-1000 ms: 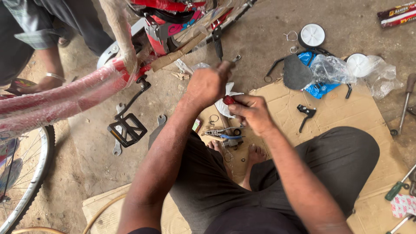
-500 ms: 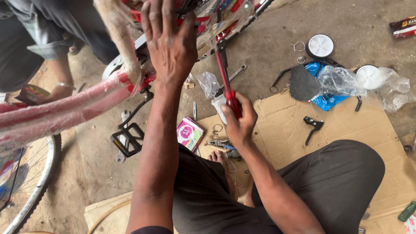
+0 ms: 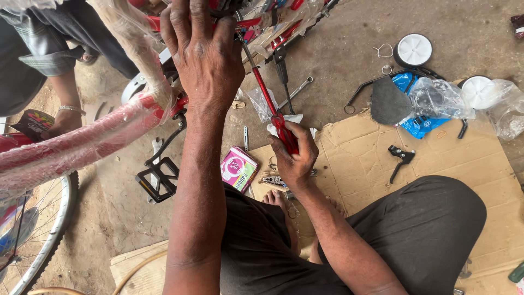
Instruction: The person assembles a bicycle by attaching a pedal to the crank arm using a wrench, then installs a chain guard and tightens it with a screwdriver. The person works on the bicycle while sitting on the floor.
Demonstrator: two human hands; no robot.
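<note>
My left hand (image 3: 203, 52) reaches up and lies on the red bicycle's frame (image 3: 82, 142), which is wrapped in clear plastic; what its fingers grip is hidden. In my right hand (image 3: 292, 155) is the red handle of a long screwdriver (image 3: 267, 101), whose shaft points up to the bicycle's upper part. A black pedal (image 3: 156, 180) hangs on its crank below the frame. I sit on flattened cardboard (image 3: 360, 158) with my bare foot (image 3: 273, 198) showing.
A pink box (image 3: 238, 168), pliers (image 3: 271, 179), a spanner (image 3: 297, 90), a black brake lever (image 3: 400, 158), a black saddle (image 3: 388, 102), two white training wheels (image 3: 414, 50) and plastic bags (image 3: 436, 98) lie around. Another person (image 3: 52, 65) stands at left. A spoked wheel (image 3: 38, 240) is at lower left.
My left hand rose from near my right hand up to the bicycle frame. My right hand lifted the red-handled screwdriver so that it points upward. The view came closer.
</note>
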